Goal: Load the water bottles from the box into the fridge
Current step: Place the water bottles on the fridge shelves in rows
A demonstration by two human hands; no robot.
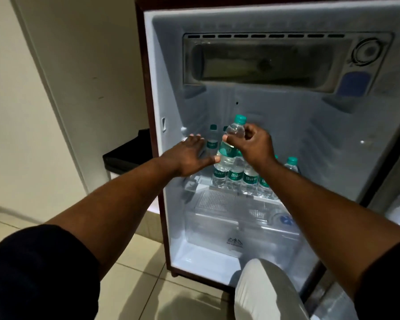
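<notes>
Right hand [252, 144] is closed around the upper body of a bottle [231, 144], axis near upright, cap toward 1 o'clock, above the shelf row [238, 179]. Left hand [189, 155] lies open and empty at 9 o'clock, thumb near the bottle; free shelf lies at 10 o'clock.

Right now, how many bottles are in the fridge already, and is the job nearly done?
Done: a front row of about five bottles stands on the fridge shelf, with two more at the back. In hand: the right hand has a grip on another bottle above the row; the left hand is open beside it. Left: the box is out of view, so I cannot tell how many remain.
</notes>
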